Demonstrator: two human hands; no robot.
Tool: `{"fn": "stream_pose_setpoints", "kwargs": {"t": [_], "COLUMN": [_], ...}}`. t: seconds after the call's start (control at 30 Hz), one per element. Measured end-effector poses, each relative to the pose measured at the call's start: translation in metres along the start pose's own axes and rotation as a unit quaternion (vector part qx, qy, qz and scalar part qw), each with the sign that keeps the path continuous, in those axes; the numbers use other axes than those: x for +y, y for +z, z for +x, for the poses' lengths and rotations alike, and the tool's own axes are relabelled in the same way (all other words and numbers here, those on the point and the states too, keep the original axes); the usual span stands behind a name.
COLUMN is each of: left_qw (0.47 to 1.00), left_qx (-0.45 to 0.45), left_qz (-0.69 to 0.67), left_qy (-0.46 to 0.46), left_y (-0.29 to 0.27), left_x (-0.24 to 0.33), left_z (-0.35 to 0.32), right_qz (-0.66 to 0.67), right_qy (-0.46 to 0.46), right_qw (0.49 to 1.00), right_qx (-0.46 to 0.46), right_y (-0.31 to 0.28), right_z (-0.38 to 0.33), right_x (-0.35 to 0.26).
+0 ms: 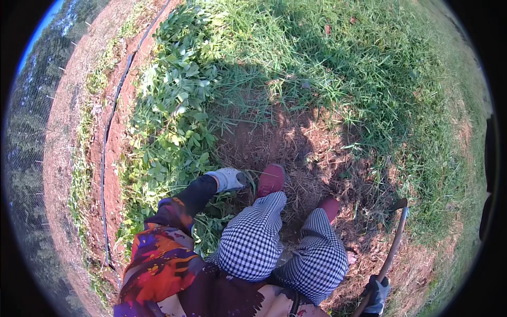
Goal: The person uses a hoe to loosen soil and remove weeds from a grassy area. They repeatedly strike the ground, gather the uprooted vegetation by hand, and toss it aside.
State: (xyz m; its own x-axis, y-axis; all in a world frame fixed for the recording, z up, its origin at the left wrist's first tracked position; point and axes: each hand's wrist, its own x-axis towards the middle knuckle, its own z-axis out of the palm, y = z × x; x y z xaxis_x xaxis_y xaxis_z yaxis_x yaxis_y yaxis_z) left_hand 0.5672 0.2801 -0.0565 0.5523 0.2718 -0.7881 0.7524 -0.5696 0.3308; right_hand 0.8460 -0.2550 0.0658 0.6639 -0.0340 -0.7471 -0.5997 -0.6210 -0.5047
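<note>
My left hand (229,179), in a pale glove with dark fingertips, is low at the edge of the leafy plants, beside my left red shoe (271,179). Its fingers look curled in; a few green blades show next to them, and what they hold is hidden. At the lower right my right hand (377,295), in a grey and dark glove, is wrapped round the wooden handle of a hand hoe (393,248). The handle slants up and away from me, its dark metal blade (398,204) close to the grass.
Leafy green plants (177,111) grow in a row at the left, with a black hose (108,127) on red soil beyond. Tall grass (369,68) stands ahead and to the right. Brown soil with dry stalks (285,137) lies before my shoes. Netting (37,121) rises at the far left.
</note>
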Motion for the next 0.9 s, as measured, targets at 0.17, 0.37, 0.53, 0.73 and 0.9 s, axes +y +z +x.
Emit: {"fn": "stream_pose_setpoints", "kwargs": {"t": [0.17, 0.37, 0.53, 0.73, 0.9], "left_qw": [0.965, 0.919, 0.818, 0.774, 0.835], "left_qx": [0.143, 0.255, 0.351, 0.273, 0.188], "left_qz": [0.15, 0.282, 0.325, 0.262, 0.204], "left_qy": [-0.159, -0.098, -0.32, -0.508, -0.476], "left_y": [-0.05, -0.072, -0.086, -0.081, -0.079], "left_x": [0.015, -0.025, -0.061, -0.126, -0.173], "left_z": [0.066, 0.124, 0.163, 0.178, 0.17], "right_qz": [-0.036, -0.052, -0.074, -0.096, -0.075], "right_qy": [0.007, 0.015, 0.046, 0.047, 0.121], "right_qw": [0.999, 0.998, 0.996, 0.994, 0.989], "right_qx": [-0.037, -0.032, -0.02, 0.013, 0.027], "right_y": [0.003, -0.045, -0.033, -0.023, 0.018], "right_z": [0.007, 0.051, 0.068, 0.063, 0.043], "right_x": [-0.024, 0.053, 0.041, 0.018, -0.044]}}
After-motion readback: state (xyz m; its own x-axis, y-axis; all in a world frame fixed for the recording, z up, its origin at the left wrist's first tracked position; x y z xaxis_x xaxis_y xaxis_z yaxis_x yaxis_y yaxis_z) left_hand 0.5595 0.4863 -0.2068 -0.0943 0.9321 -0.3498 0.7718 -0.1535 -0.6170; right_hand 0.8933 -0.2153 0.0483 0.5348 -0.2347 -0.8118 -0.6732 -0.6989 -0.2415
